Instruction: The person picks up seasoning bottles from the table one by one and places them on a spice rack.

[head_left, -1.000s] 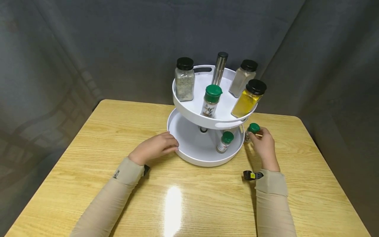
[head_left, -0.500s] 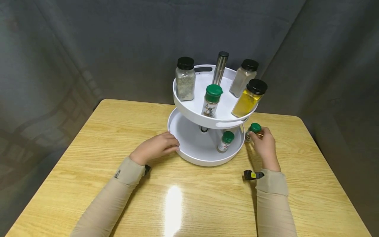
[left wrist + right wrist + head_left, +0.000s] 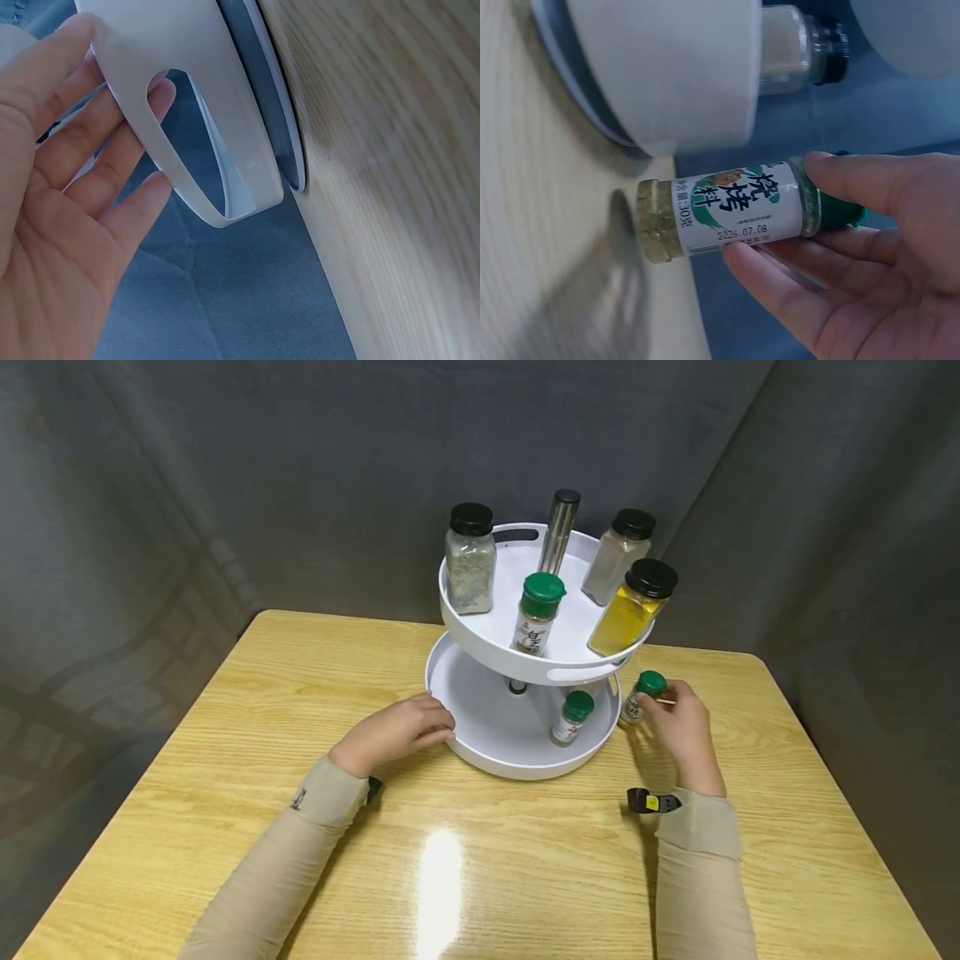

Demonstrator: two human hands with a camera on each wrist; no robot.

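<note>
In the head view my left hand (image 3: 401, 731) rests at the left rim of the lower tray (image 3: 517, 770) of a white two-tier turntable. Its thumb and fingers pinch the rim beside the handle slot, one fingertip showing through the slot (image 3: 193, 142) in the left wrist view. My right hand (image 3: 681, 727) grips a small green-capped seasoning shaker (image 3: 735, 206) near its cap, just right of the lower tray. Brownish powder fills its base, which hangs tilted close over the wooden table. Another green-capped shaker (image 3: 572, 718) stands on the lower tray.
The upper tray (image 3: 480, 639) carries a green-capped shaker (image 3: 538, 614) and black-lidded jars, including a yellow-filled one (image 3: 628, 614) and a greenish one (image 3: 470, 564). A metal post (image 3: 558, 533) rises at its middle. Dark curtains (image 3: 300, 485) surround the wooden table (image 3: 540, 868).
My right hand has shifted slightly right, bringing the shaker a little away from the tray. My left hand stays at the rim.
</note>
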